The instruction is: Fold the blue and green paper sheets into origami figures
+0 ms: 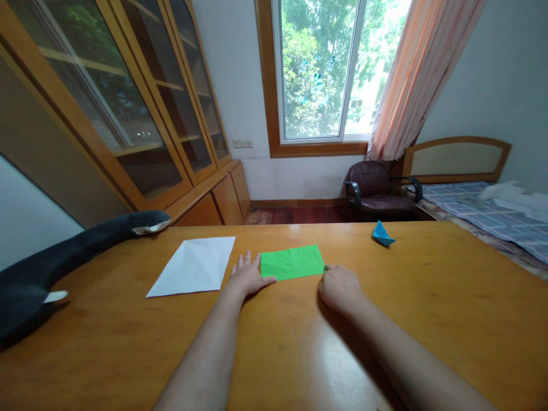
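A green sheet of paper (293, 262), creased and rectangular, lies flat on the wooden table. My left hand (248, 275) rests at its left end with the fingers spread, the thumb along the lower left corner. At the right end, my right hand (341, 287) is closed, its fingertips at the paper's edge; the thumb is mostly hidden. To the left of my left hand lies a white sheet of paper (194, 267) with fold creases. A small folded blue paper boat (382, 234) sits farther off to the right, apart from both hands.
The table (274, 354) has its far edge just beyond the papers. A dark plush toy (64, 262) lies along the left side. Beyond are a glass-doored cabinet (171, 97), an office chair (372, 185) under the window, and a bed (483, 197) on the right.
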A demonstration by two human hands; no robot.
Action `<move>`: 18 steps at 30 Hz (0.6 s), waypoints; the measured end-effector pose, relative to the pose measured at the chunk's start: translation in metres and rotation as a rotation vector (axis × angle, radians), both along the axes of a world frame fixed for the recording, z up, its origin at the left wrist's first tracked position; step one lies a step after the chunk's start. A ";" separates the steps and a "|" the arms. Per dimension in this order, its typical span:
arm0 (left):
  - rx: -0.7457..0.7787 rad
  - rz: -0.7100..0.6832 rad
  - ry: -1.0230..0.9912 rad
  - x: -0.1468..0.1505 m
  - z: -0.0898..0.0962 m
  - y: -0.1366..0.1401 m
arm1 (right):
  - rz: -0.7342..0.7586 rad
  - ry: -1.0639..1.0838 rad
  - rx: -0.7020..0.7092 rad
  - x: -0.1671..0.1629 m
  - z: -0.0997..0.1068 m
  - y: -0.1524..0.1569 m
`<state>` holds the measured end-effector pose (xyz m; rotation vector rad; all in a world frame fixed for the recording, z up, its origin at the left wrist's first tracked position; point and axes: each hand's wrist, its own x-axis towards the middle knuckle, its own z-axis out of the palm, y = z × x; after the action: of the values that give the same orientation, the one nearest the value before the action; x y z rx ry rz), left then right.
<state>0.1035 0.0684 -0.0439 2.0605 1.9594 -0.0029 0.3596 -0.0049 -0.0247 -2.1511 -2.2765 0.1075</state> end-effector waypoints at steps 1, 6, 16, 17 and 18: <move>-0.013 0.006 0.005 -0.003 0.002 0.000 | 0.003 0.000 0.004 0.000 0.000 0.000; -0.019 0.012 -0.014 -0.014 0.006 -0.002 | -0.002 -0.005 0.006 0.001 0.000 0.001; 0.045 0.094 -0.584 -0.038 0.002 0.006 | -0.057 0.007 0.047 0.003 0.000 0.008; 0.078 0.138 -0.715 -0.037 0.001 0.007 | -0.059 0.010 0.049 0.003 0.000 0.008; 0.113 0.184 -0.843 -0.034 0.000 0.009 | -0.061 0.014 0.052 0.003 0.000 0.008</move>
<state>0.0696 0.0775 -0.0435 1.5310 1.5907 0.8759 0.3630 0.0035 -0.0251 -2.1843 -2.1783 0.0623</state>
